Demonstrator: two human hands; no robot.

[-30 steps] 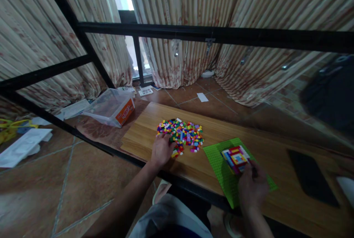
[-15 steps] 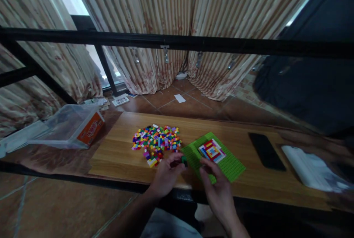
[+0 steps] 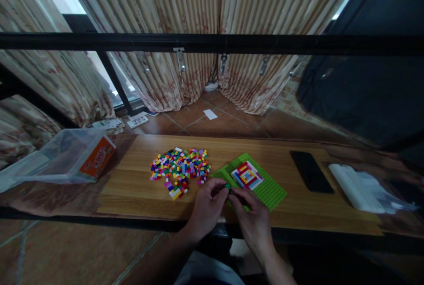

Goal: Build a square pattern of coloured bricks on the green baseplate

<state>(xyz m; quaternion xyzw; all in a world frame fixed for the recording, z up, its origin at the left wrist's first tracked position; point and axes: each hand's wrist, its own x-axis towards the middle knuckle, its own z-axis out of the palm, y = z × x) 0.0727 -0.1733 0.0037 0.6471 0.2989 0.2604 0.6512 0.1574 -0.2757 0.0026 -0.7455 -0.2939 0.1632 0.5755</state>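
Between my two hands is a small dark green toy brick (image 3: 227, 185), partly hidden by fingertips. My left hand (image 3: 208, 208) pinches it between thumb and index finger. From the other side, the fingertips of my right hand (image 3: 254, 218) close on it too. Both hands hover over the near left edge of a bright green studded baseplate (image 3: 273, 193). A nested square pattern of red, white, yellow and blue bricks (image 3: 247, 175) is built on this plate. Left of the plate lies a loose pile of small multicoloured bricks (image 3: 181, 166).
The wooden board (image 3: 132, 192) carries the bricks and a black phone (image 3: 311, 171). A white packet (image 3: 356, 188) lies at the right. At the left stands a clear plastic bin (image 3: 62, 155) with an orange label. A dark metal rail (image 3: 198, 43) crosses before the curtains.
My right hand has moved left to meet my left hand, and its fingers have closed at the dark green brick. The camera view has shifted slightly.
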